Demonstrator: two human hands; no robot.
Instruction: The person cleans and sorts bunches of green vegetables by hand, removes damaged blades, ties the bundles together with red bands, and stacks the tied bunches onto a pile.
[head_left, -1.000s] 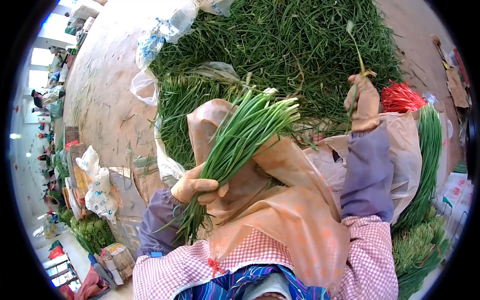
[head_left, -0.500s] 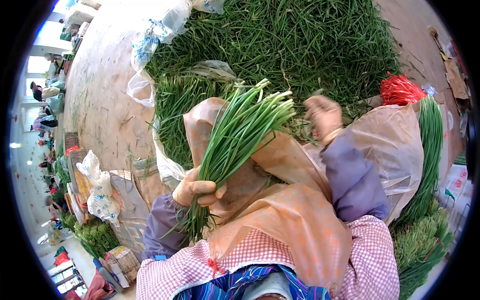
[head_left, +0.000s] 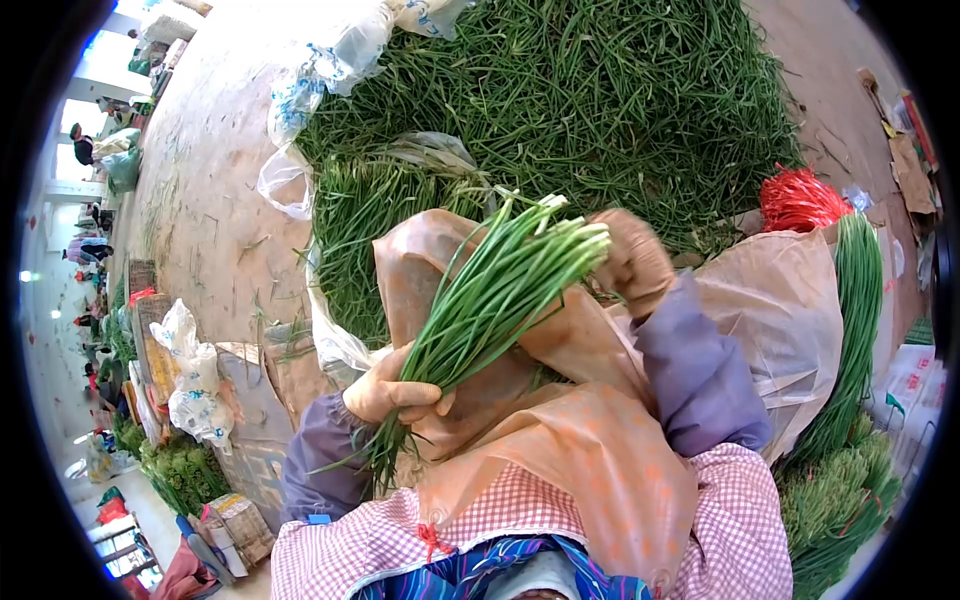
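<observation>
A bunch of long green stalks (head_left: pixel 500 290) with pale cut ends slants up to the right across my lap. My left hand (head_left: pixel 395 388), gloved, is wrapped round its lower, leafy part. At the pale ends is my right hand (head_left: pixel 632 258), its fingers bent and somewhat blurred; whether they pinch a stalk cannot be made out. Under the bunch, a translucent tan apron (head_left: pixel 590 430) covers my knees. Beyond my knees lies a large heap of loose green stalks (head_left: pixel 600 110), with a more even pile (head_left: pixel 355 225) at its left.
Red ties (head_left: pixel 803 200) lie at the right beside long green bundles (head_left: pixel 855 320). White plastic bags (head_left: pixel 195 375) and cardboard (head_left: pixel 250 420) are on the floor at the left. Plastic sheeting (head_left: pixel 345 60) edges the heap. People (head_left: pixel 85 145) are far off at the left.
My right hand has come left from near the red ties to the bunch's pale ends. The single stalk it held a second ago is no longer seen in it. My left hand keeps its hold.
</observation>
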